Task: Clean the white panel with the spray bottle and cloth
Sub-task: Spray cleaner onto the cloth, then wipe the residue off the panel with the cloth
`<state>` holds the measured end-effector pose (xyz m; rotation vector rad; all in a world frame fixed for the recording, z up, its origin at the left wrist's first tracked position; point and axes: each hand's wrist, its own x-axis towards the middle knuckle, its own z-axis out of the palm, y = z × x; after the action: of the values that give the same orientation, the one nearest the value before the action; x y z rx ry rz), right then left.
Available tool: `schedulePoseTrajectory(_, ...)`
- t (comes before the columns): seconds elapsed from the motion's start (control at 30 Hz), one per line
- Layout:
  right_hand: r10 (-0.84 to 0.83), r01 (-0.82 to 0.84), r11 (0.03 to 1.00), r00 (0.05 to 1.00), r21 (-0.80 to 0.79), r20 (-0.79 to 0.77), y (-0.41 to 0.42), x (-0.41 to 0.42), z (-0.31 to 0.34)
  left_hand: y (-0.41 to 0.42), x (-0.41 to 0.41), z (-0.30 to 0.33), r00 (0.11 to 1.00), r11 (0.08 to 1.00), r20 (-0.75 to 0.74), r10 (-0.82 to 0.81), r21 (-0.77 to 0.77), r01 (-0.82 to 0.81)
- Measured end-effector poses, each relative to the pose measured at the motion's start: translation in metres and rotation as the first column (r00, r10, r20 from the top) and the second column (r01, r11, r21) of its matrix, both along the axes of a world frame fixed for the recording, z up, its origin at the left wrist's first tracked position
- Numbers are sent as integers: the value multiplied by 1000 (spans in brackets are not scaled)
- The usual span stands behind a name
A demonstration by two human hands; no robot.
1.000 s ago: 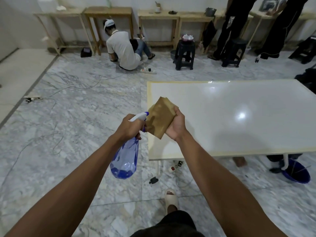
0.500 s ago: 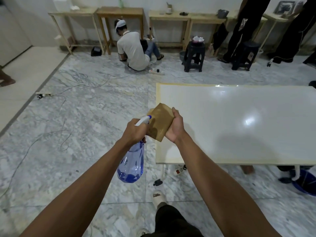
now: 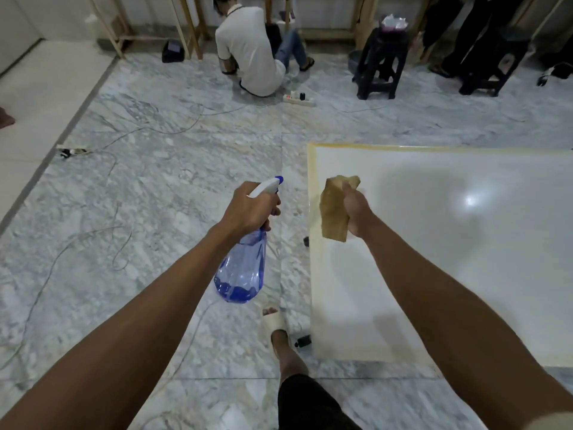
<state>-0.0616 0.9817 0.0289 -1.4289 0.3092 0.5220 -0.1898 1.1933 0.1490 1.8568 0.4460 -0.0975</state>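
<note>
Left hand [image 3: 248,209] grips the spray bottle [image 3: 243,268] round the neck, a finger curled toward the trigger, nozzle aimed forward. My read: set up to spray without regripping. The bottle hangs over the floor, left of the white panel [image 3: 434,259], with a little blue liquid pooled at the bottom.

Right hand [image 3: 356,209] grips the tan cloth [image 3: 333,212], bunched in the fist over the panel's left edge strip. Whether it touches the surface, I can't tell. Probably staged so the wipe follows the spray directly.

The panel sits raised like a counter, running right from the cloth hand. It has a yellowish border and a light glare farther right.

Versus half a second earlier: the hands were together, cloth almost against the nozzle. Now they're apart, bottle out left, cloth over the panel. The panel fills more of the view, so the person looks closer. The seated person beyond the hands hasn't shifted.
</note>
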Motion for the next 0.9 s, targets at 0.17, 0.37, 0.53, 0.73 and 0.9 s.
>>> schedulePoseTrajectory(0.17,21,50,938,980,-343,200,33,146,-9,36,124,-28,1000,1000,-29,3,-2,-3)
schedulePoseTrajectory(0.37,382,69,647,833,-760,401,79,303,-50,76,240,-70,996,1000,-85,13,-16,-15)
schedulePoseTrajectory(0.53,730,-207,184,684,-961,-8,117,320,-154,91,277,-107,989,1000,-147,-13,9,14)
schedulePoseTrajectory(0.73,760,-87,68,650,-994,-5,118,310,-174,104,274,-127,972,1000,-234,3,8,-1)
schedulePoseTrajectory(0.9,749,-158,85,661,-984,-42,120,316,-169,105,275,-129,966,1000,-257,4,24,3)
